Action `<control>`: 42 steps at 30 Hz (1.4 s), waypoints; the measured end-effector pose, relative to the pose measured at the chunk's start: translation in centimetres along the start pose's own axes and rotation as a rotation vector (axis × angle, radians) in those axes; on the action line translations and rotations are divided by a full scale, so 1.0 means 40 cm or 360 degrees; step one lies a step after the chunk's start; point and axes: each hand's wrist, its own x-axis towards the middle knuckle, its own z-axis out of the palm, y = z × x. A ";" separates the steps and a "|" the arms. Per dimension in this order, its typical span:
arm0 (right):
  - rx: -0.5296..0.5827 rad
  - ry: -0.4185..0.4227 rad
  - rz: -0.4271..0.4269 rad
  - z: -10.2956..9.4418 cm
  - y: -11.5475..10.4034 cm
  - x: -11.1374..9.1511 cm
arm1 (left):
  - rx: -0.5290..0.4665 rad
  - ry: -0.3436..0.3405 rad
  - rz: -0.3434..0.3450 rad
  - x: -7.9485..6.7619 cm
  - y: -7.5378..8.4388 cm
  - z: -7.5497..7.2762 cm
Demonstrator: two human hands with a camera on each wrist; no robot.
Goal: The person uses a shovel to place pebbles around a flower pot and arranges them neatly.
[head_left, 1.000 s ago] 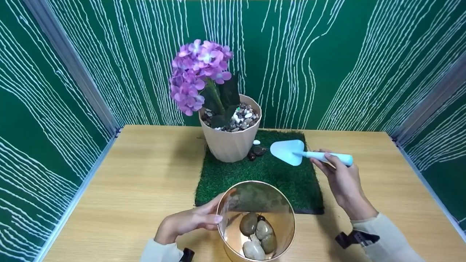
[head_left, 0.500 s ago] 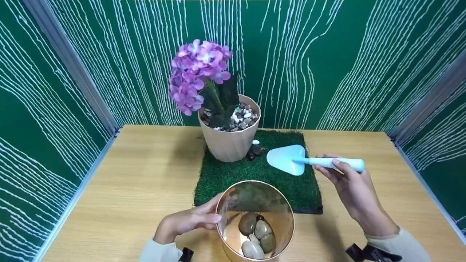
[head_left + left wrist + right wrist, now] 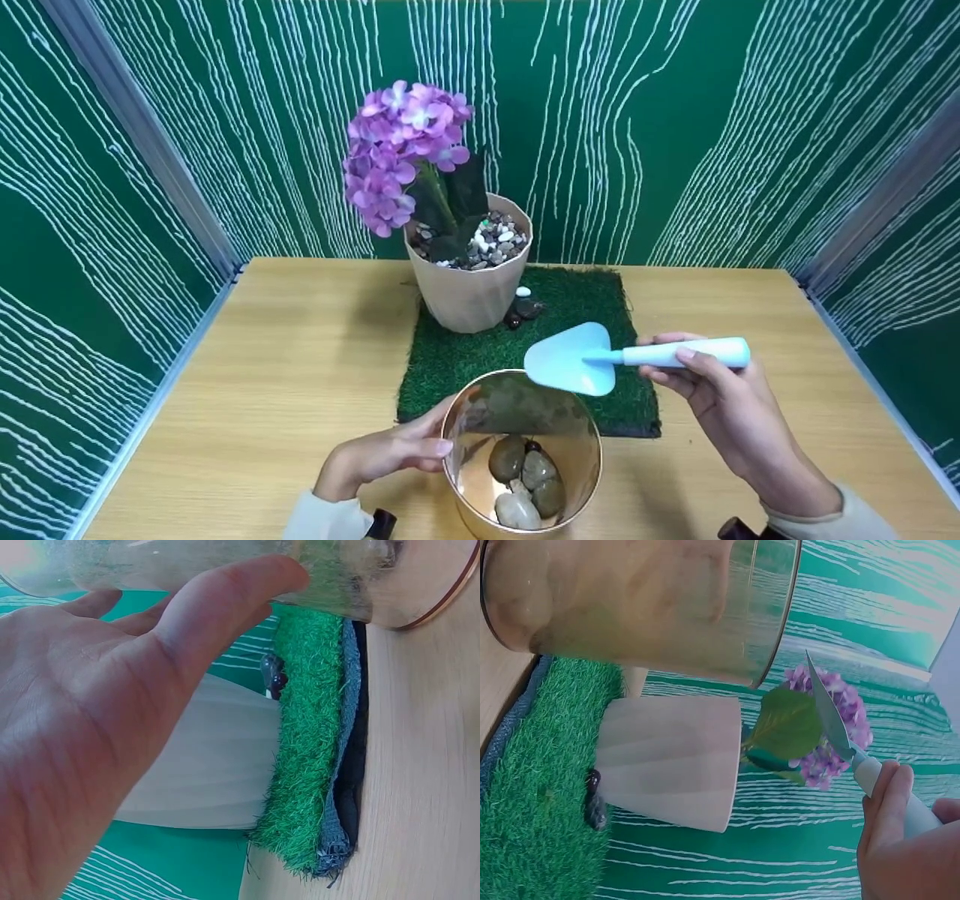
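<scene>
My left hand (image 3: pixel 386 454) holds an amber-tinted clear glass vase (image 3: pixel 583 450) at its left side, with the thumb on the near side and the other fingers partly hidden. Inside the vase lie several large smooth stones (image 3: pixel 517 510) and a small dark bead-like piece. My right hand (image 3: pixel 720 409) grips the pale handle of a light blue garden trowel (image 3: pixel 574 361). In the head view, the trowel's blade overlaps the vase's far rim. From the right wrist view, the blade (image 3: pixel 829 709) appears above the vase's mouth, apart from the glass and seen edge-on.
A ribbed beige pot (image 3: pixel 466 300) with purple flowers (image 3: pixel 405 146) and small pebbles (image 3: pixel 495 240) stands on a square of artificial turf (image 3: pixel 457 367). Dark stones (image 3: pixel 527 308) and a white pebble (image 3: pixel 523 292) lie beside it. Green walls (image 3: pixel 705 90) with white lines enclose the wooden table (image 3: pixel 300 360).
The trowel has come nearer and slightly left, from over the turf to the vase's far rim. My right hand has moved nearer with it. My left hand and the vase stay nearly still.
</scene>
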 end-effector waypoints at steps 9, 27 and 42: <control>-0.0319 0.0036 0.0079 0.052 0.002 -0.022 | 0.0009 0.0026 -0.0038 0.000 -0.001 -0.004; -0.0872 -0.0348 0.0119 0.095 0.019 -0.021 | 0.0004 0.0010 -0.0003 0.000 -0.006 -0.003; -0.1344 -0.0686 -0.0083 0.157 0.046 -0.016 | 0.0004 -0.0021 0.0039 0.004 -0.008 -0.003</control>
